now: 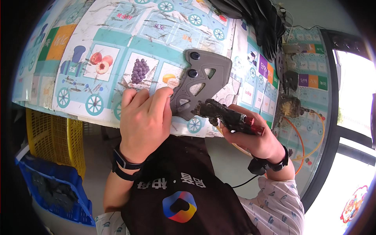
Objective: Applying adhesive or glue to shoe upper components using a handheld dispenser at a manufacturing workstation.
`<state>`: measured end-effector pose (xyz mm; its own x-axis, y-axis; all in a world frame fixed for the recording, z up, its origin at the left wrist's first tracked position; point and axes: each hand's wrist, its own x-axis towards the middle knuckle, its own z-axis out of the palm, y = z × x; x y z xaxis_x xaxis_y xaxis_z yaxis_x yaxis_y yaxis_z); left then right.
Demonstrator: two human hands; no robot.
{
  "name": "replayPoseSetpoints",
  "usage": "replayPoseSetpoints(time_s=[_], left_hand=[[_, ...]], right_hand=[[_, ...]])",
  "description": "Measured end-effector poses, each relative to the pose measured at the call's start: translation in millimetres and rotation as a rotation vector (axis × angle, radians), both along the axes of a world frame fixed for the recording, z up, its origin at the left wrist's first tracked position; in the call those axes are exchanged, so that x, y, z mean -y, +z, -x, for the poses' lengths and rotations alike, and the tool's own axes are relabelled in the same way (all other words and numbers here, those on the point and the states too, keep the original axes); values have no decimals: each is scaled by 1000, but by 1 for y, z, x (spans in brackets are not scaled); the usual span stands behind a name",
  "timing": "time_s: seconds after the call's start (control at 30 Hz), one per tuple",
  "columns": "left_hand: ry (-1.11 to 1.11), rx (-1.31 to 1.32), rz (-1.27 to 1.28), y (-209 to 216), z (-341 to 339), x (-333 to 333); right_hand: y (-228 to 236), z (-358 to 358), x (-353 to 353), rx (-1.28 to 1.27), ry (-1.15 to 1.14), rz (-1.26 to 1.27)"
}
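Note:
A flat grey plastic bracket [217, 68] with triangular cutouts and two round black knobs lies on the printed table cover. My left hand [145, 113] is at its lower left edge, fingers curled, with the index finger and thumb against that edge. The other fingertips rest toward the cover. In my right hand [250, 137] is a grimy black hand tool [225, 115] with two red ends pointing back toward the wrist. Its nose is at the bracket's lower edge; whether it touches cannot be made out. My palm hides part of the tool.
A pile of black pieces [258, 19] lies at the far right of the table [92, 37]. On the floor at left stand a yellow crate [55, 145] and a blue basket [58, 172] with dark contents. Yellow and orange hoses [301, 145] hang at right, beside the window frame.

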<state>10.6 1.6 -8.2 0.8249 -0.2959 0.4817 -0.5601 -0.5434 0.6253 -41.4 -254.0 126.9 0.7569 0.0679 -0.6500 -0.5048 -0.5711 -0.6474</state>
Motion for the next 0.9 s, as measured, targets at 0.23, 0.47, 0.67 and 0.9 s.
replayPoseSetpoints(time_s=[0.23, 0.47, 0.67, 0.9], left_hand=[[4, -3, -5, -1, -1, 0], [-2, 5, -7, -2, -1, 1], [3, 10, -43, -1, -1, 0], [6, -11, -22, 0, 0, 1]], right_hand=[[5, -2, 3, -37, -83, -26], [6, -3, 7, 4, -189, -23], [9, -9, 7, -2, -218, 6], [16, -19, 7, -37, -213, -18]])
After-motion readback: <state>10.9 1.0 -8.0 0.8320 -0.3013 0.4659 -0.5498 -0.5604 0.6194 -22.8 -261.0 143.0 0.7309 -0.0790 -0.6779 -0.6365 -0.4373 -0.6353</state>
